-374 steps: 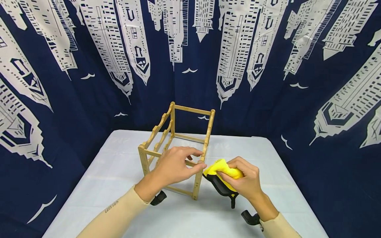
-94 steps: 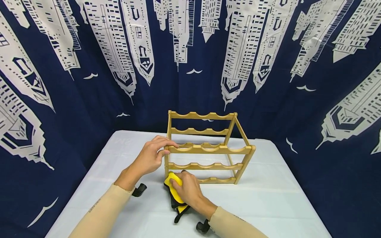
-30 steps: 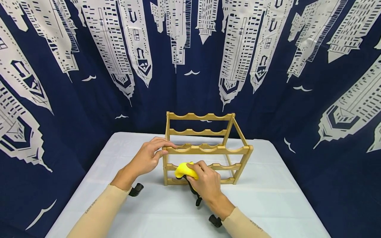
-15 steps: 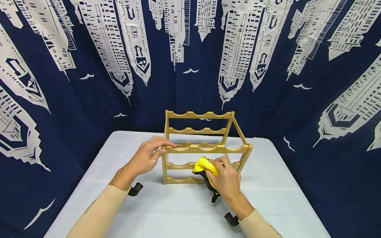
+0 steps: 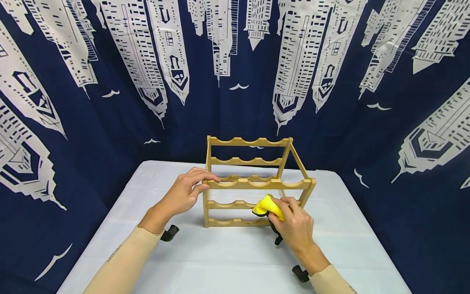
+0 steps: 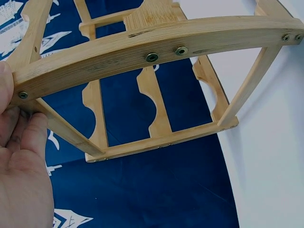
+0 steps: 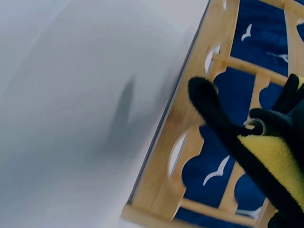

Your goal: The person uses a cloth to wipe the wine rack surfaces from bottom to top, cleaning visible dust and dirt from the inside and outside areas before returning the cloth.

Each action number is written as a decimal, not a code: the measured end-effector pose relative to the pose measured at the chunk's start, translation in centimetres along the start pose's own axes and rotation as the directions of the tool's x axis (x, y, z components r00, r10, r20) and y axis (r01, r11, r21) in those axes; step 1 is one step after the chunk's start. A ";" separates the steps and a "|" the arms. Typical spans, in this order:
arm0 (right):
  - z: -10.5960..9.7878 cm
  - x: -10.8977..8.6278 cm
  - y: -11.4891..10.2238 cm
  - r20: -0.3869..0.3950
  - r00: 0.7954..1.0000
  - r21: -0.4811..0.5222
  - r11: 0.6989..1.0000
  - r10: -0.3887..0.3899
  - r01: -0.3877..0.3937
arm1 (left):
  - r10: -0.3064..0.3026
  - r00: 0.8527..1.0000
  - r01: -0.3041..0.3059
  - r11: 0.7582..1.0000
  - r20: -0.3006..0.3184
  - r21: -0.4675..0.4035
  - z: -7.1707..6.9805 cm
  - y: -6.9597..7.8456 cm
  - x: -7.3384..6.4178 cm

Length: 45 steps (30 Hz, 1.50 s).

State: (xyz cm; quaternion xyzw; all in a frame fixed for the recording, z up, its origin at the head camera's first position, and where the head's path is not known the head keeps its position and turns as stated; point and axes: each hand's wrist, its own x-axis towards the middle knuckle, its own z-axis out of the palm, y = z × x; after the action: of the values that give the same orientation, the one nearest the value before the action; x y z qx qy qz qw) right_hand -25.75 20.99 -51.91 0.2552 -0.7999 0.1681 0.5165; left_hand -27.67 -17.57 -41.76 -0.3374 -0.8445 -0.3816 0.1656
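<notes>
A wooden wine rack (image 5: pixel 257 185) with scalloped rails stands on the table, its long side facing me. My left hand (image 5: pixel 183 192) grips its front top left corner, thumb in front and fingers over the rail. In the left wrist view, the fingers (image 6: pixel 33 135) curl beneath the end bar (image 6: pixel 104 61). Bunched in my right hand (image 5: pixel 297 224) is a yellow cloth (image 5: pixel 268 206) with black trim, held against the right part of the middle front rail. The right wrist view shows the cloth's black edge (image 7: pixel 232 142) hanging in front of the rack, over its rails.
A white-covered table (image 5: pixel 220 261) lies beneath the rack. Behind it hangs a dark blue curtain (image 5: pixel 235 114) printed with white buildings and birds. Black camera mounts (image 5: pixel 170 233) jut from both wrists near the tabletop.
The rack has turned from end-on to long side facing me. My right hand has since slid the cloth from the rack's left post rightward along the front, while my left hand keeps its corner grip.
</notes>
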 end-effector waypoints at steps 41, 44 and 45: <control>0.0 3.4 -4.1 0.294 0.900 0.039 0.936 0.323 -0.349 | 0.006 1.000 -0.006 1.000 -0.014 0.008 0.1 0.1 -0.2; 0.8 4.1 -5.4 0.362 0.874 0.016 0.935 0.325 -0.354 | -0.002 1.000 0.002 1.000 -0.017 0.003 0.2 0.0 -0.1; 1.1 4.2 -5.8 0.377 0.866 0.014 0.933 0.328 -0.360 | -0.006 1.000 0.006 1.000 -0.015 0.000 0.2 0.0 -0.1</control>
State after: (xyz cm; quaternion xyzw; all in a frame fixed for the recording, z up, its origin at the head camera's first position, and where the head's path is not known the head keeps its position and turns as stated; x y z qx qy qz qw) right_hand -24.59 14.73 -48.45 0.1569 -0.9073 0.2401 0.3076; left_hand -27.61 -17.42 -41.93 -0.3319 -0.8442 -0.3848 0.1707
